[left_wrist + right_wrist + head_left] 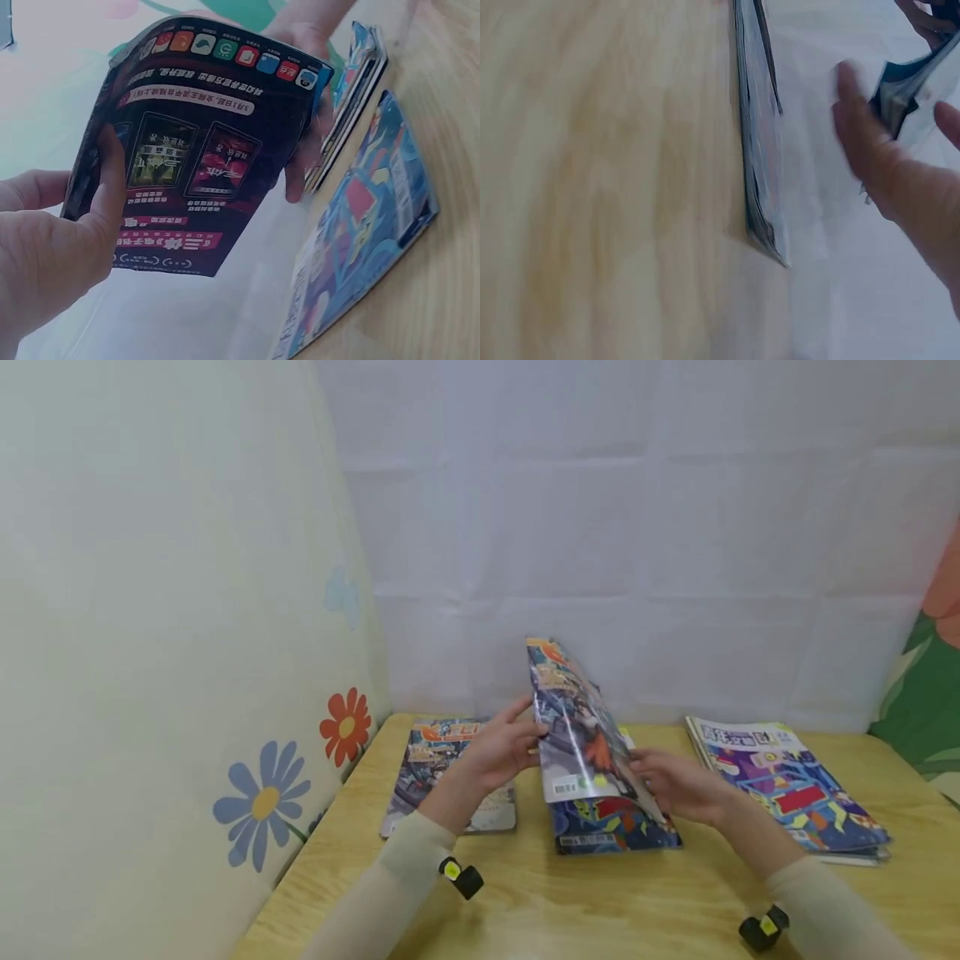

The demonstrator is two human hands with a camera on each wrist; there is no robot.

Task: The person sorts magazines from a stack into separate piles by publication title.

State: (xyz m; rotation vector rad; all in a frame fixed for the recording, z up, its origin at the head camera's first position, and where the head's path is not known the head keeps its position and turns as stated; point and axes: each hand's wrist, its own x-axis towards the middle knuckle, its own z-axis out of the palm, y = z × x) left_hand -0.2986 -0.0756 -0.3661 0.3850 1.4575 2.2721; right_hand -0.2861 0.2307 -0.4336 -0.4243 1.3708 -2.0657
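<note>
My left hand (501, 750) grips a glossy magazine (573, 727) by its left edge, holding it tilted up above the table. Its illustrated cover, with a red-clothed figure, shows in the head view; the dark side with a row of app icons (240, 56) shows in the left wrist view. At the opposite edge, my right hand (686, 785) touches the magazine; its fingers (862, 124) look extended and blurred in the right wrist view. Below the raised magazine, a blue, colourful magazine (618, 833) lies on the table, partly covered from the head view.
To the left, a magazine (423, 768) with an orange title lies flat near the wall. A stack of magazines (798, 793) lies on the right, its edges slightly uneven. The wooden table (525, 902) meets a white cloth backdrop (540, 552) behind.
</note>
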